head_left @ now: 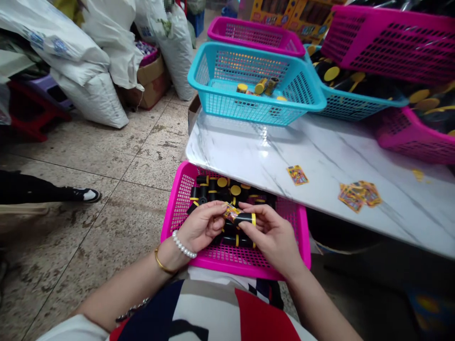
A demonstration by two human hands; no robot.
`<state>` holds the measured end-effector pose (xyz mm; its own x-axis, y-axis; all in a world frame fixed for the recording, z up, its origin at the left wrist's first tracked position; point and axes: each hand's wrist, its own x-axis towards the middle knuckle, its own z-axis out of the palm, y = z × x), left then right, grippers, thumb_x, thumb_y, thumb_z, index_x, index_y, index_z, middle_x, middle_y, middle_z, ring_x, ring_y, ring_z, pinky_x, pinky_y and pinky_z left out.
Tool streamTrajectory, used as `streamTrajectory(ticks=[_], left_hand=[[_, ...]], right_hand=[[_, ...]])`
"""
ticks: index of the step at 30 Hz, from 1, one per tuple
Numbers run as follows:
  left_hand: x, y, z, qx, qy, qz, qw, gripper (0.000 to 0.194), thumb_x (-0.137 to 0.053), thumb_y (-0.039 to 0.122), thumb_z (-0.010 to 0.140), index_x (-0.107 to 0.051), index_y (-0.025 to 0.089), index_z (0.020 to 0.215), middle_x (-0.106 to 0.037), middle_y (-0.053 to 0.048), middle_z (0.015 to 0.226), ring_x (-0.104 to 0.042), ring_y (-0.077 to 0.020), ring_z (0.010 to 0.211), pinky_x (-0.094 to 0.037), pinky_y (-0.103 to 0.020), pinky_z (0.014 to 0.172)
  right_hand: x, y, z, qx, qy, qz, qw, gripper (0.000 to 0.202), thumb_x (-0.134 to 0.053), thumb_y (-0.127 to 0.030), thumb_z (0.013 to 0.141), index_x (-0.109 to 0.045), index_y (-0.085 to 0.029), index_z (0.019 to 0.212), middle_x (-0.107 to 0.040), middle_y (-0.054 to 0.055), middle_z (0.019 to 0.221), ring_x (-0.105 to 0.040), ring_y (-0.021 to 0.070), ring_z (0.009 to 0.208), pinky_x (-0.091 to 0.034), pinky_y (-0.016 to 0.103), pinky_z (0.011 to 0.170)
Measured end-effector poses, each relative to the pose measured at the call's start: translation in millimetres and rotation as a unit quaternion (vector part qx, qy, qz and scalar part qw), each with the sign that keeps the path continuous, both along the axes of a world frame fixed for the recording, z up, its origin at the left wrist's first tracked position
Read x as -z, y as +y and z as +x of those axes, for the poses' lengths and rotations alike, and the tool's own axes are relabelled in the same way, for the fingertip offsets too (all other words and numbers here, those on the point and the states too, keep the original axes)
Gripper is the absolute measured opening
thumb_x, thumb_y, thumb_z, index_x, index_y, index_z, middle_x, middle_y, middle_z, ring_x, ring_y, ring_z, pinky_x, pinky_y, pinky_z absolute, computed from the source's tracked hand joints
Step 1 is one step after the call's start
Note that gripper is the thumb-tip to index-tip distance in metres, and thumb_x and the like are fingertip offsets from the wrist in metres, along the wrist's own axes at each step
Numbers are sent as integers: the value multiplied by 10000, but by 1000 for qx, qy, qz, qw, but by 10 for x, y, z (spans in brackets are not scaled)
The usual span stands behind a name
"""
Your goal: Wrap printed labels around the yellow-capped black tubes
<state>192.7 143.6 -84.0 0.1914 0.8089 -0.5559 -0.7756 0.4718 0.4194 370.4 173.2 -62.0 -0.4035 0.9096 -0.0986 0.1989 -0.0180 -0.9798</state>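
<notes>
Over a pink basket [304, 237], my right hand [275, 237] grips a small black cylinder [244, 218] with a yellow rim. My left hand [199, 227] pinches the edge of a colourful printed label [231, 212], which lies against the cylinder's left part. How much of the label sticks to it, I cannot tell. Below both hands, the basket holds several black cylinders [203, 190] with yellow ends. On the marble-patterned table [249, 147] lie a single label [297, 174] and a small loose pile of labels [359, 195].
A blue basket [302, 105] at the table's far left edge contains several labelled cylinders [261, 86]. More filled baskets [387, 47] are stacked at the right. White sacks [88, 90] stand on the floor at the left, near a person's shoe [87, 194].
</notes>
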Motion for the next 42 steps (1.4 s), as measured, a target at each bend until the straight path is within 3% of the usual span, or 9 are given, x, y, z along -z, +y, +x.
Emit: streamTrajectory(ticks=[5,9,12,16,21,23,26,30,42], left_hand=[[-19,-39,39,-14,71,16,997,231,-774,267,698,-629,117,797,-551,32,595,-381,-9,391,-185,-119,335],[-46,-94,12,-34,157,53,986,303,-783,300,711,-669,125,930,-577,18,665,-439,-25,499,-261,-115,404],[-55,-112,-67,31,193,113,974,435,-781,299,720,-642,169,1112,-653,-16,812,-524,-63,594,-400,-169,527],[-53,-104,-141,135,261,138,946,324,-779,301,713,-697,128,974,-666,-31,765,-556,-100,637,-426,-223,612],[-59,-46,-58,139,320,178,920,290,-801,258,675,-730,138,929,-704,-54,871,-601,-149,792,-446,-273,776],[-44,-27,-34,134,297,185,927,301,-804,258,675,-730,142,942,-711,-64,912,-615,-156,826,-451,-276,802],[0,-32,-56,136,220,166,952,342,-774,319,722,-703,153,1013,-707,-55,833,-626,-134,735,-464,-240,685],[26,-73,-100,154,187,150,959,328,-753,355,747,-695,141,989,-689,-50,733,-638,-133,664,-476,-226,608],[-90,-23,-131,198,197,179,943,432,-682,431,801,-665,120,1101,-708,-79,734,-650,-139,645,-504,-246,624]], right_hand=[[114,-88,-12,59,-96,195,974,293,-722,-234,786,-611,-253,1056,-700,59,1041,-703,203,902,-590,338,810],[147,-97,-5,65,-50,198,977,300,-717,-199,795,-617,-265,1069,-667,54,1039,-676,202,934,-574,334,816],[99,-78,17,-1,-35,193,981,309,-699,-185,810,-631,-264,1101,-628,67,1090,-634,210,1023,-545,344,863],[12,-66,84,-81,-88,216,969,374,-623,-167,855,-624,-271,1214,-586,85,1154,-595,218,1082,-523,354,886],[-16,-60,154,-78,-130,268,951,545,-648,-145,838,-510,-305,1341,-668,59,1125,-639,205,1008,-521,370,903],[-8,-53,179,-81,-126,278,949,446,-657,-140,830,-585,-299,1240,-687,55,1097,-643,219,1016,-522,392,911],[22,-56,214,-52,-92,245,964,297,-675,-149,817,-646,-268,1088,-684,69,1099,-637,244,1052,-525,423,924],[81,-85,212,-17,-56,203,977,272,-663,-138,823,-635,-254,1067,-654,83,1134,-632,241,1069,-528,430,933],[-47,-29,237,-73,-149,362,917,314,-643,-110,819,-654,-255,1098,-664,82,1070,-655,211,984,-567,348,828]])
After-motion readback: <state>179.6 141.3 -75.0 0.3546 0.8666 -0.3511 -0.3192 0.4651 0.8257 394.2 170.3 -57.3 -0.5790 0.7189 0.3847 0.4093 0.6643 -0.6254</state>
